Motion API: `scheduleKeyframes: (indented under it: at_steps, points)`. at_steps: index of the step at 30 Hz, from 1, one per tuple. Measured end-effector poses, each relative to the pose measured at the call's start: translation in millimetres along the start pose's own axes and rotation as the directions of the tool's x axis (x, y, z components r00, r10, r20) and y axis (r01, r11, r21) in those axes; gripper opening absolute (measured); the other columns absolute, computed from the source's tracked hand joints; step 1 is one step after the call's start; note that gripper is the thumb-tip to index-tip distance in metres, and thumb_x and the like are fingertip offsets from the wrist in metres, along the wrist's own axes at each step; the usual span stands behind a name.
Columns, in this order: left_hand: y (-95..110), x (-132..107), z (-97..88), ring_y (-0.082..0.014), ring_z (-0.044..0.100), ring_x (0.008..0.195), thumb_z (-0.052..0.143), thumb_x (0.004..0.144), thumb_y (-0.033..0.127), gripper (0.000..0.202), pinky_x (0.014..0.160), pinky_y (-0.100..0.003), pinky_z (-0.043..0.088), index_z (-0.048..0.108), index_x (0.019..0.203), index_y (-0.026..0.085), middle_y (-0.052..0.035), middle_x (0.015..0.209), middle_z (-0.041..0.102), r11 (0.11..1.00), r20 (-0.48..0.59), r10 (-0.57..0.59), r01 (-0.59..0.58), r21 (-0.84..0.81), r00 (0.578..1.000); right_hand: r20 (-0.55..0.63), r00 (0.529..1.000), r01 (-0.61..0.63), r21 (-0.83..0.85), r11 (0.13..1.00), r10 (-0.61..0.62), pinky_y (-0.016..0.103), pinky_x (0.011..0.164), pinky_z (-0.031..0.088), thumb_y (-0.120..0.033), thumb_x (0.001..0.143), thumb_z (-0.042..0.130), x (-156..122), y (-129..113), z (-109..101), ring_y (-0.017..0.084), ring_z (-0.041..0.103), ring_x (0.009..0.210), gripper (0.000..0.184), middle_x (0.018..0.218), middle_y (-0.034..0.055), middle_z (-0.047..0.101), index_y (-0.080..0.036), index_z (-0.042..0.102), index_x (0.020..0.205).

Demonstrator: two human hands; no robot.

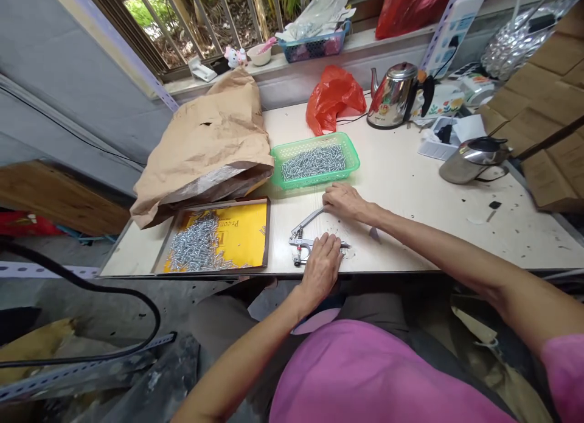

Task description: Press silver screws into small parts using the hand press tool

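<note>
A small silver metal hand press (pixel 300 240) sits near the front edge of the white counter (pixel 410 173). The left hand (pixel 322 266) lies flat over its base, palm down and fingers unclenched. The right hand (pixel 344 201) curls over the end of its raised lever. Just behind stands a green plastic basket (pixel 353 161) of silver screws (pixel 312 161), and a yellow-lined tray (pixel 246 228) lies to the left.

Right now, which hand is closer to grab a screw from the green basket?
Probably the right hand, which lies just in front of the green basket; the left hand rests farther back on the metal tool.
</note>
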State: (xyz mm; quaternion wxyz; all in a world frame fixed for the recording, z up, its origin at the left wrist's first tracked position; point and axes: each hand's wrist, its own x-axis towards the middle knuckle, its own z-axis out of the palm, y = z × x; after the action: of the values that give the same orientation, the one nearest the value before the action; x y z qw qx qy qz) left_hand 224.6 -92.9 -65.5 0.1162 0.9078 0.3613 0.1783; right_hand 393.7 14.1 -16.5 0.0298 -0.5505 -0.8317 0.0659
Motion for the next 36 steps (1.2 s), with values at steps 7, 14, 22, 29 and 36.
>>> scheduleKeyframes:
  at_steps: [7, 14, 22, 29, 36]
  points:
    - [6.9, -27.8, -16.7, -0.0211, 0.066, 0.093, 0.041, 0.096, 0.017, 0.026, 0.080, -0.034, 0.054, 0.063, 0.109, 0.016, -0.0098, 0.096, 0.070, 0.984, -0.111, 0.165, -0.171, -0.050, 0.980, 0.084, 0.788, 0.613, -0.003, 0.790, -0.610, 0.034, 0.066, 0.030, -0.021, 0.089, 0.059, -5.6, -83.2, -3.8, 0.022, 0.046, 0.092, 0.015, 0.096, 0.0077, 0.062, -0.021, 0.068, 0.078]
    - [-75.6, -53.3, -98.9, -0.0183, 0.059, 0.085, 0.048, 0.095, 0.020, 0.021, 0.077, -0.030, 0.050, 0.067, 0.104, 0.018, -0.0075, 0.090, 0.066, 0.953, -0.407, -0.193, 0.269, 0.140, 0.893, 0.000, 0.733, 0.679, 0.055, 0.732, -0.680, 0.033, 0.069, 0.031, -0.021, 0.090, 0.057, 5.4, -91.1, 20.0, 0.020, 0.047, 0.087, 0.021, 0.090, 0.0072, 0.063, -0.017, 0.064, 0.071]
    - [-154.3, -34.5, -108.8, -0.0216, 0.053, 0.094, 0.051, 0.094, 0.022, 0.020, 0.079, -0.031, 0.046, 0.071, 0.098, 0.017, -0.0079, 0.095, 0.066, 0.933, 0.074, -0.264, 0.235, 0.274, 0.962, -0.536, 0.829, 0.336, 0.245, 0.909, -0.161, 0.033, 0.077, 0.042, -0.022, 0.093, 0.047, 36.2, -48.1, -32.1, 0.020, 0.056, 0.084, 0.019, 0.089, 0.0084, 0.067, -0.015, 0.064, 0.092]
    - [-158.7, -15.7, -112.9, -0.0241, 0.049, 0.095, 0.045, 0.096, 0.020, 0.023, 0.077, -0.034, 0.044, 0.068, 0.094, 0.015, -0.0112, 0.094, 0.061, 0.913, 0.236, -0.219, 0.113, 0.393, 0.947, -0.288, 0.958, 0.033, 0.140, 0.990, 0.008, 0.040, 0.081, 0.049, -0.030, 0.089, 0.059, 48.2, 6.8, -55.9, 0.028, 0.059, 0.099, 0.041, 0.115, 0.0151, 0.062, -0.014, 0.056, 0.126]
    - [-165.9, -13.0, -111.5, -0.0252, 0.054, 0.092, 0.044, 0.092, 0.010, 0.021, 0.077, -0.035, 0.044, 0.065, 0.090, 0.013, -0.0137, 0.095, 0.062, 0.890, 0.264, -0.246, 0.109, 0.443, 0.933, 0.053, 0.979, 0.179, 0.252, 0.951, -0.199, 0.028, 0.075, 0.045, -0.029, 0.096, 0.049, -47.0, -41.7, -2.5, 0.019, 0.061, 0.088, 0.024, 0.100, 0.0105, 0.063, -0.015, 0.066, 0.106]
